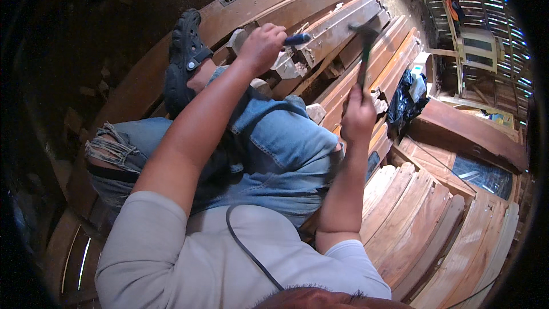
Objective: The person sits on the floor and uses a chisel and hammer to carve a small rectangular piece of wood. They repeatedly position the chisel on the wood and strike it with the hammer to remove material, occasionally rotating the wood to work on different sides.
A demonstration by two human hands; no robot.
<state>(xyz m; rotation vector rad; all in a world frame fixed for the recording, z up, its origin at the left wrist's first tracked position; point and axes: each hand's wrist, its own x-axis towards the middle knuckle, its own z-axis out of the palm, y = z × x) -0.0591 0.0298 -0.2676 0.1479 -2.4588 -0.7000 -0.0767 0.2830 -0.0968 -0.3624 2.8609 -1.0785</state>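
Observation:
My left hand [264,48] is closed around a blue-handled chisel [297,39]. The butt of its handle sticks out to the right of my fist, while the blade end is hidden. Beneath it lies a long carved wooden beam [337,27] with rough, notched ends. In my right hand [359,113] is a hammer [365,60], gripped low on its dark green handle. The hammer's head is raised, slightly blurred, to the right of the chisel and apart from it.
Several long brown boards [286,3] lie side by side beyond my bent legs in torn jeans [280,131]. A black plastic bag [407,100] rests by their right ends. Paler planks [406,212] are stacked at the lower right, near a wooden-framed panel [483,177].

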